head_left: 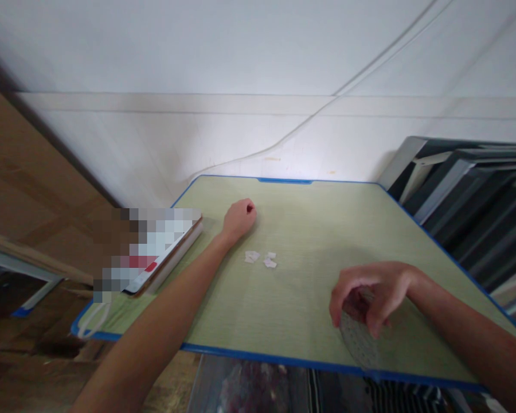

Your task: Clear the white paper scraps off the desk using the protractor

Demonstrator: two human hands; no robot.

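My left hand (241,218) rests closed on the table, its fingers curled in a loose fist. Whether anything is inside that fist is hidden. Several small white scraps (252,256) that look like paper lie in two little groups just nearer to me. Over the right front part of the table, my right hand (372,289) grips a translucent grey, rounded thing (358,339) with a faint pattern between thumb and fingers. It hangs down toward the front edge, and its exact kind is unclear.
The pale green table (309,229) has a blue rim. At its left lies a flat white box-like item (172,241), partly blurred out, with a white cord loop (97,321). Dark framed panels (477,178) lean at right; cardboard (34,172) stands left. A white wall rises behind.
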